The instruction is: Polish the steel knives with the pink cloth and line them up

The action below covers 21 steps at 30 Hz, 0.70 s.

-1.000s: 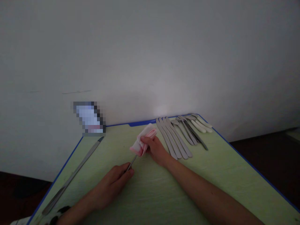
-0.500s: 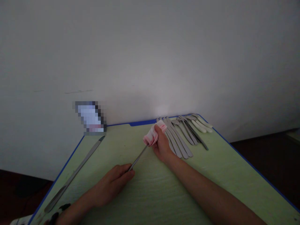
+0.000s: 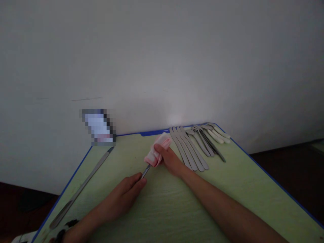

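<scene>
My left hand [image 3: 126,190] pinches the handle end of a thin metal utensil [image 3: 145,171] that lies on the green table [image 3: 227,195]. My right hand [image 3: 169,158] is closed round a pink and white cloth [image 3: 156,152] wrapped over the utensil's far part, close to my left fingertips. The utensil's far end is hidden inside the cloth.
A row of several metal knives [image 3: 188,148] lies at the back right, with forks or spoons [image 3: 206,140] and white-handled pieces [image 3: 220,133] beside them. One long knife [image 3: 83,184] lies along the left edge. A white wall [image 3: 162,60] stands just behind the table.
My right hand slid the cloth away along the utensil, then back toward my left hand. My left hand has stayed in place.
</scene>
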Motion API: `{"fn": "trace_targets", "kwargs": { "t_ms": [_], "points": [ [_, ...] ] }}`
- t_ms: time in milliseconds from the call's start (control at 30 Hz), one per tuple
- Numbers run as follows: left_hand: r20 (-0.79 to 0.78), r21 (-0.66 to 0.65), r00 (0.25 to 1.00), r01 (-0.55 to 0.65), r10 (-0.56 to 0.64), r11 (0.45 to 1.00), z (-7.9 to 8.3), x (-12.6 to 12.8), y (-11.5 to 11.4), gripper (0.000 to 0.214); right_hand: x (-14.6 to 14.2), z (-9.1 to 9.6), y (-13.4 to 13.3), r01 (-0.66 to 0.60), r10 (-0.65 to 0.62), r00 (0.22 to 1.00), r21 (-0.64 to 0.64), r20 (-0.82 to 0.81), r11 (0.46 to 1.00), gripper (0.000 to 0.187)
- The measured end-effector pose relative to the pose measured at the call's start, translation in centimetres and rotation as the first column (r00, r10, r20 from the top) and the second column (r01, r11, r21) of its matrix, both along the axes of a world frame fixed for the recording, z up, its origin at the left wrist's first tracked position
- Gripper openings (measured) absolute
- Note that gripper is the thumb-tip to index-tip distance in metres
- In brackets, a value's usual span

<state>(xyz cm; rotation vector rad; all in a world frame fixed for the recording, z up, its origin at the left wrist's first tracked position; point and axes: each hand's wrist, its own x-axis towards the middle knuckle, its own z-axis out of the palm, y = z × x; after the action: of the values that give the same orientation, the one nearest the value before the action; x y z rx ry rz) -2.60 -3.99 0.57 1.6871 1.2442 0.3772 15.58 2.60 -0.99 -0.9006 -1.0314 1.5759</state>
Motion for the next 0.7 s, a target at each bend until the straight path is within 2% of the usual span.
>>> {"fn": "trace_targets", "kwargs": {
  "t_ms": [67,133,333,433,500,600,700],
  "points": [
    [0.034,-0.065,0.999,-0.009,0.011,0.998,-0.3,0.0,0.0,0.040,0.0,0.2,-0.4,-0.020,0.011,0.985,0.051,0.171,0.999,0.034],
    [0.080,-0.117,0.997,-0.006,0.016,0.993,-0.7,-0.1,0.0,0.040,-0.1,0.3,-0.6,-0.036,0.014,0.966,0.081,0.257,0.996,0.033],
    [0.105,-0.148,0.994,0.003,0.013,0.989,-1.0,-0.3,0.0,0.039,0.0,0.5,-0.7,-0.087,0.060,0.970,0.109,0.237,0.990,0.032],
    [0.087,-0.129,0.996,0.020,-0.009,0.992,-0.4,-0.2,0.1,0.039,-0.2,0.4,-0.6,-0.032,0.022,0.989,0.061,0.145,0.998,0.035],
    [0.048,-0.117,0.999,0.032,-0.027,0.993,0.0,0.0,0.2,0.038,-0.3,0.1,-0.3,0.060,-0.060,0.998,-0.006,-0.005,0.998,0.039],
    [0.004,-0.061,0.996,0.088,-0.088,0.994,0.5,0.1,0.3,0.036,-0.3,-0.2,0.5,0.158,-0.191,0.947,-0.144,-0.257,0.977,0.042],
    [-0.019,-0.015,0.991,0.136,-0.136,0.991,0.7,0.1,0.5,0.035,-0.1,-0.2,1.0,0.148,-0.226,0.906,-0.232,-0.358,0.961,0.042]
  ]
}}
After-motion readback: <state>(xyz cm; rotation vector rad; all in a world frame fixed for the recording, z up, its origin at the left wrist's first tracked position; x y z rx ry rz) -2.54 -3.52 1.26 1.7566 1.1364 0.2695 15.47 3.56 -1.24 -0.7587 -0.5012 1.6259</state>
